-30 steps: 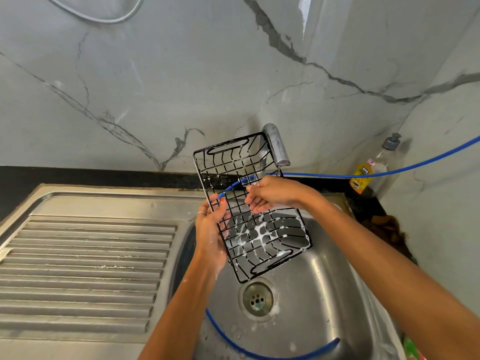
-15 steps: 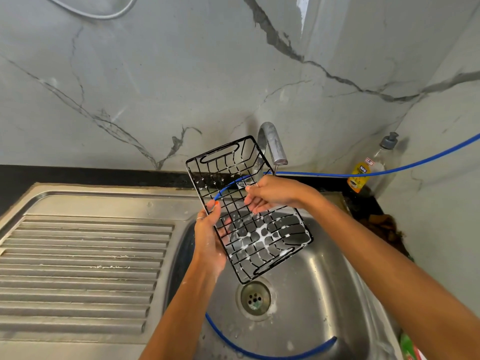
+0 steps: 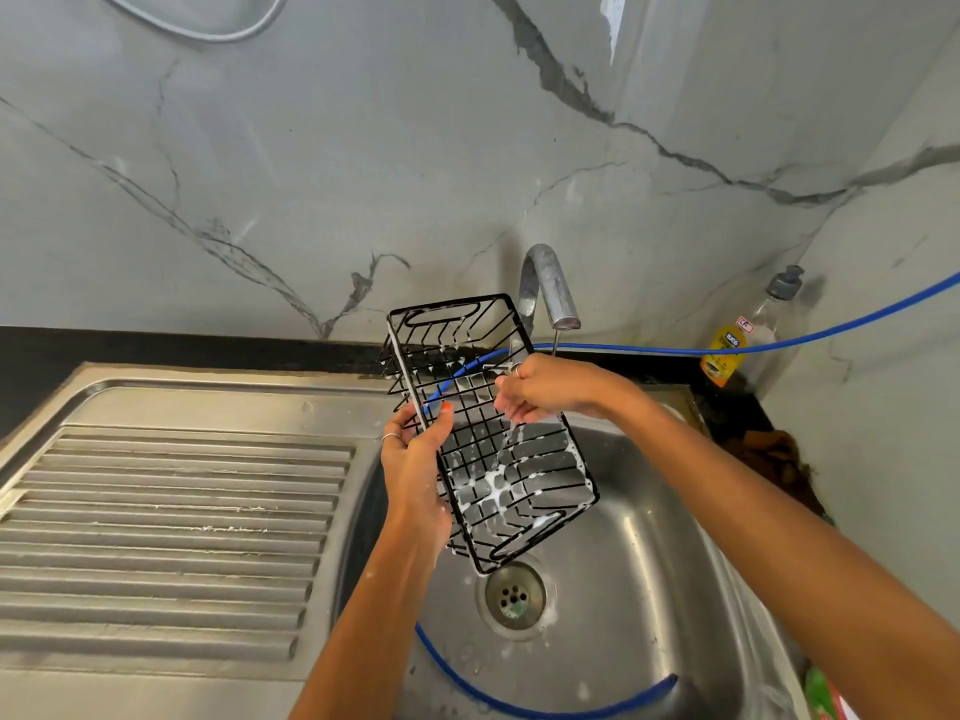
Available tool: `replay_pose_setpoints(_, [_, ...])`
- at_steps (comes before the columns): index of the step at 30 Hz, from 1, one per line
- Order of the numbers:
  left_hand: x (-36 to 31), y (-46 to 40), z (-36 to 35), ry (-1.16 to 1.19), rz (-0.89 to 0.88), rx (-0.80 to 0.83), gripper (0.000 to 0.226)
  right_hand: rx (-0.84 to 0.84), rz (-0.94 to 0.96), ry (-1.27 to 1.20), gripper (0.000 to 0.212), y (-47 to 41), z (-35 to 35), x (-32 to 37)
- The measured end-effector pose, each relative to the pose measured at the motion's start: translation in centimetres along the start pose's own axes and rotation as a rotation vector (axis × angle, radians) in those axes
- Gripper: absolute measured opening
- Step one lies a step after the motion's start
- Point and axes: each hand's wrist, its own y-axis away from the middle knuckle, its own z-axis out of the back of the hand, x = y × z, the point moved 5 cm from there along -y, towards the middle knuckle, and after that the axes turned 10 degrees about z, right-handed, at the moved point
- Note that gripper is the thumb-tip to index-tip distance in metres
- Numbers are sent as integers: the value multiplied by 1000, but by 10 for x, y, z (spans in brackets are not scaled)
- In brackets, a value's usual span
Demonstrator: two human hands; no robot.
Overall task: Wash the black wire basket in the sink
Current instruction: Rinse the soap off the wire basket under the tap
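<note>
A steel sink [image 3: 639,574] with ribbed drainboard [image 3: 171,522] sits beneath a marble-patterned wall [image 3: 363,148]. Above the basin, the left hand [image 3: 415,459] grips the soapy black wire basket [image 3: 493,433] by its long edge; the right hand [image 3: 545,389], fingers loosely curled, rests inside under the faucet [image 3: 550,288]. A blue hose [image 3: 727,349] crosses behind; a soap bottle [image 3: 753,330] stands in the corner.

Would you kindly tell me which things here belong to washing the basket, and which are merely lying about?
In use: black wire basket, left hand, right hand, tap, sink.
Lying about: soap bottle, blue hose, drainboard.
</note>
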Motion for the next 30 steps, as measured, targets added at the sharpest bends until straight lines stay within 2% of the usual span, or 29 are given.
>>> replay_pose_setpoints(4, [0, 0, 2, -29, 23, -11, 38, -15, -7, -12, 31, 0, 3, 3])
replay_pose_setpoints(8, [-2, 1, 4, -64, 12, -59, 35, -92, -36, 155, 32, 1, 10, 5])
replay_pose_setpoints(10, [-4, 3, 3, -79, -3, -92, 34, -113, -41, 159, 34, 2, 12, 4])
replay_pose_setpoints(13, [-8, 6, -1, -83, -45, -122, 33, -36, -95, 107, 36, 5, 9, 1])
replay_pose_setpoints(16, [-10, 9, -5, -84, -90, -166, 32, 28, -146, 165, 39, 7, 6, -3])
replay_pose_setpoints(23, [-15, 18, -9, -198, -138, -278, 33, 20, -151, 157, 38, 10, 6, -17])
replay_pose_setpoints(27, [-20, 21, -5, -264, -128, -290, 33, -110, -118, 425, 27, 2, -5, -33])
replay_pose_setpoints(28, [-21, 20, -3, -288, -116, -289, 36, -155, -114, 452, 23, 1, -12, -38])
replay_pose_setpoints(30, [-22, 19, 1, -345, -102, -274, 44, -230, -125, 403, 32, 5, -31, -49])
